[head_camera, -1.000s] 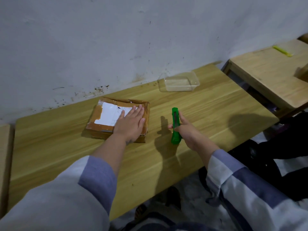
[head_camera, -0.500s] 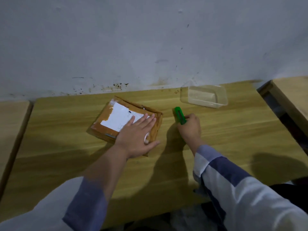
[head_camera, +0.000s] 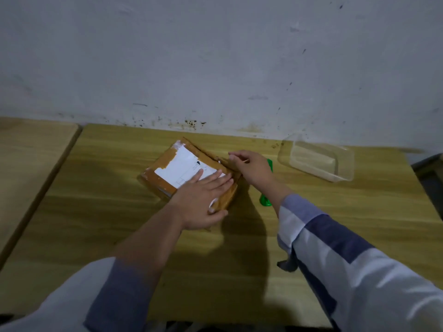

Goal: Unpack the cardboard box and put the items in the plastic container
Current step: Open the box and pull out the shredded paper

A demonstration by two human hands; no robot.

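A flat cardboard box (head_camera: 167, 164), wrapped in brown tape with a white label, lies on the wooden table (head_camera: 119, 224) near the wall. My left hand (head_camera: 203, 200) presses flat on the box's near right part, fingers spread. My right hand (head_camera: 251, 168) is at the box's right edge, thumb and forefinger pinched on the tape there. A green utility knife (head_camera: 265, 202) lies on the table under my right wrist, its middle hidden. The clear plastic container (head_camera: 318, 159) stands empty to the right, by the wall.
A second wooden table (head_camera: 31, 159) adjoins on the left with a narrow gap between. The stained white wall (head_camera: 215, 68) runs right behind the box and container. The table's right end drops off past the container.
My right hand has let go of the green knife, which now lies on the table, and has moved left to the box's right edge. My left hand stays pressed on the box.
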